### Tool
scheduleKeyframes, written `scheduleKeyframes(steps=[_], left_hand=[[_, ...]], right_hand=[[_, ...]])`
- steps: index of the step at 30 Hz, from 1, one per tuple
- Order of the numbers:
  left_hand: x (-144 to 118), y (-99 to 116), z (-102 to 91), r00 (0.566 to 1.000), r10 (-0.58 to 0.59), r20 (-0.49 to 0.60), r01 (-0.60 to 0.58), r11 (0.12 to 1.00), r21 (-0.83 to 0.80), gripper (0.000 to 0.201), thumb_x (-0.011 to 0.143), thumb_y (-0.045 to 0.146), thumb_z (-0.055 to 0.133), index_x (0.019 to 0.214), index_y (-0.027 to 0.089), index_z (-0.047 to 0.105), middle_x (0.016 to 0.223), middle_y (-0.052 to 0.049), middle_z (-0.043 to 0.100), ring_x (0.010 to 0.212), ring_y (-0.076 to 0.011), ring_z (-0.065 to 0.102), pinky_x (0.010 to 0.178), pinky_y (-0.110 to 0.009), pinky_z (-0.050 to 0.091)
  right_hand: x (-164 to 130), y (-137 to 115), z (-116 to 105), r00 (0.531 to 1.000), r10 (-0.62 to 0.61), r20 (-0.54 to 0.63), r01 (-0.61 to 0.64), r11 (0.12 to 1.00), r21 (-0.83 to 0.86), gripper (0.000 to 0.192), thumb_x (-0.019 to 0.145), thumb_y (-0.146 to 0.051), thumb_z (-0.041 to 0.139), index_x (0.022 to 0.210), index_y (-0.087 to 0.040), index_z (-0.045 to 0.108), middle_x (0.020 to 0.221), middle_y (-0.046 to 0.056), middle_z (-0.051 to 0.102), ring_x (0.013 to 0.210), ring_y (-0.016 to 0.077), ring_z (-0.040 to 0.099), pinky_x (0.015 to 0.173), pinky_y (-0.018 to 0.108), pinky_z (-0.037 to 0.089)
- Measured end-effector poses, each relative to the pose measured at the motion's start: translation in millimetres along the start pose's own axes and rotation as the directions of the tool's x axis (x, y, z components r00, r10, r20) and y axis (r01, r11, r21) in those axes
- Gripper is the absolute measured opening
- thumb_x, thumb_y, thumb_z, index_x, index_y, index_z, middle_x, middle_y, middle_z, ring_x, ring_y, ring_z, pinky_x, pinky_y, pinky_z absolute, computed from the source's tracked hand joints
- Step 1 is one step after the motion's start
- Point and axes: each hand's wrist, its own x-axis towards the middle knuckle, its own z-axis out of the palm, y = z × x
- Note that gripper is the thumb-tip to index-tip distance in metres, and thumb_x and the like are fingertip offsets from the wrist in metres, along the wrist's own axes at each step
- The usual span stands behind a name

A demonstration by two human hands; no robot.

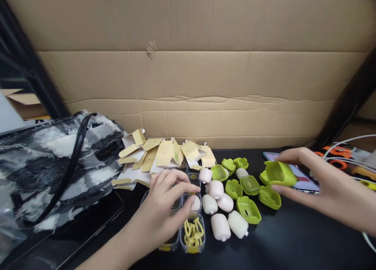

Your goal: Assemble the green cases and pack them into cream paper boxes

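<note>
My right hand (317,180) grips a lime-green plastic case (280,174) between thumb and fingers, raised at the right with its hollow visible. My left hand (169,201) is over the clear plastic boxes (192,250), thumb and index finger apart. A pale rounded piece (196,202) shows in one box beside my left thumb; whether they touch I cannot tell. Small yellow pieces (194,231) fill the front box. To their right lie several white and pale pink barrel-shaped pieces (220,227) and several more green cases (248,210), some hollow side up.
Flattened yellow cartons (167,152) are heaped behind the boxes. A fuzzy black-and-white bag (73,164) with a black strap takes up the left. A phone (304,178), orange-handled scissors (337,164) and white cables (349,140) lie at the right. Cardboard (194,78) walls the back.
</note>
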Motion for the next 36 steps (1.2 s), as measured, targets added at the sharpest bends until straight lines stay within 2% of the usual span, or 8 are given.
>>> scheduleKeyframes(steps=[4, 8, 12, 18, 23, 28, 31, 36], left_hand=[[2.8, -6.8, -0.3, 0.980, -0.057, 0.189, 0.055, 0.998, 0.017, 0.015, 0.087, 0.011, 0.052, 0.090, 0.022, 0.062, 0.090, -0.001, 0.056, 0.089, -0.0203, 0.051, 0.082, -0.036, 0.034], [-6.5, -3.0, 1.3, 0.956, -0.063, 0.285, 0.057, 0.998, 0.031, 0.012, 0.085, 0.010, 0.057, 0.087, 0.021, 0.063, 0.090, -0.001, 0.054, 0.089, -0.0203, 0.050, 0.080, -0.035, 0.035], [-13.4, -0.6, 0.1, 0.945, -0.080, 0.316, 0.058, 0.995, 0.077, 0.014, 0.082, 0.010, 0.062, 0.083, 0.023, 0.066, 0.089, -0.001, 0.054, 0.090, -0.0217, 0.050, 0.082, -0.038, 0.036], [-9.0, 6.2, -5.2, 0.880, -0.091, 0.466, 0.022, 0.988, 0.151, 0.021, 0.081, 0.009, 0.056, 0.089, 0.023, 0.071, 0.090, -0.006, 0.059, 0.089, -0.0266, 0.055, 0.082, -0.046, 0.045], [-3.9, 16.1, -9.5, 0.849, -0.133, 0.511, 0.028, 0.978, 0.208, 0.028, 0.080, 0.007, 0.050, 0.090, 0.020, 0.072, 0.091, -0.008, 0.064, 0.092, -0.0289, 0.059, 0.086, -0.049, 0.047], [-0.5, 22.3, -5.9, 0.802, -0.288, 0.524, 0.172, 0.950, 0.259, 0.027, 0.080, 0.007, 0.050, 0.088, 0.019, 0.072, 0.097, -0.009, 0.064, 0.096, -0.0283, 0.058, 0.086, -0.046, 0.047], [0.8, 26.4, -5.2, 0.787, -0.362, 0.500, 0.224, 0.923, 0.314, 0.026, 0.081, 0.007, 0.051, 0.089, 0.019, 0.074, 0.096, -0.008, 0.065, 0.094, -0.0272, 0.059, 0.084, -0.042, 0.047], [10.7, 31.0, -12.7, 0.751, -0.260, 0.607, -0.006, 0.917, 0.399, 0.017, 0.083, 0.012, 0.058, 0.087, 0.016, 0.074, 0.094, -0.010, 0.068, 0.093, -0.0306, 0.062, 0.079, -0.041, 0.047]], right_hand=[[-8.0, 55.8, -6.7, 0.995, 0.069, 0.069, -0.062, 0.993, -0.102, 0.029, 0.066, -0.051, 0.072, 0.082, -0.028, 0.064, 0.074, 0.006, 0.073, 0.064, 0.0258, 0.071, 0.055, 0.035, 0.055], [-21.7, 72.3, 13.2, 0.952, 0.166, 0.256, -0.157, 0.986, -0.057, 0.023, 0.059, -0.027, 0.074, 0.079, -0.030, 0.062, 0.065, 0.001, 0.075, 0.052, 0.0240, 0.071, 0.044, 0.031, 0.054], [-26.1, 64.6, 30.6, 0.936, 0.168, 0.309, -0.155, 0.986, -0.065, 0.026, 0.055, -0.025, 0.073, 0.078, -0.031, 0.063, 0.067, 0.001, 0.076, 0.057, 0.0264, 0.073, 0.048, 0.033, 0.058], [-10.9, 37.1, 23.5, 0.945, 0.098, 0.311, -0.071, 0.993, -0.099, 0.035, 0.081, -0.047, 0.061, 0.103, -0.020, 0.065, 0.100, 0.012, 0.074, 0.084, 0.0301, 0.072, 0.075, 0.047, 0.058], [18.3, -0.4, 33.0, 0.957, -0.040, 0.289, 0.058, 0.997, -0.054, 0.026, 0.090, -0.033, 0.050, 0.107, -0.017, 0.062, 0.108, 0.012, 0.067, 0.100, 0.0287, 0.064, 0.087, 0.049, 0.051], [48.6, -25.7, 58.9, 0.931, -0.182, 0.318, 0.174, 0.983, 0.053, 0.041, 0.080, -0.021, 0.060, 0.120, -0.017, 0.057, 0.116, 0.012, 0.062, 0.108, 0.0278, 0.058, 0.093, 0.045, 0.047], [57.0, -26.7, 74.1, 0.915, -0.231, 0.332, 0.207, 0.973, 0.105, 0.046, 0.070, -0.021, 0.070, 0.115, -0.020, 0.062, 0.116, 0.013, 0.062, 0.108, 0.0326, 0.059, 0.090, 0.049, 0.047], [54.4, -19.9, 81.3, 0.947, -0.210, 0.243, 0.161, 0.965, 0.208, 0.030, 0.075, -0.032, 0.071, 0.102, -0.022, 0.061, 0.111, 0.010, 0.065, 0.106, 0.0326, 0.060, 0.092, 0.052, 0.045]])
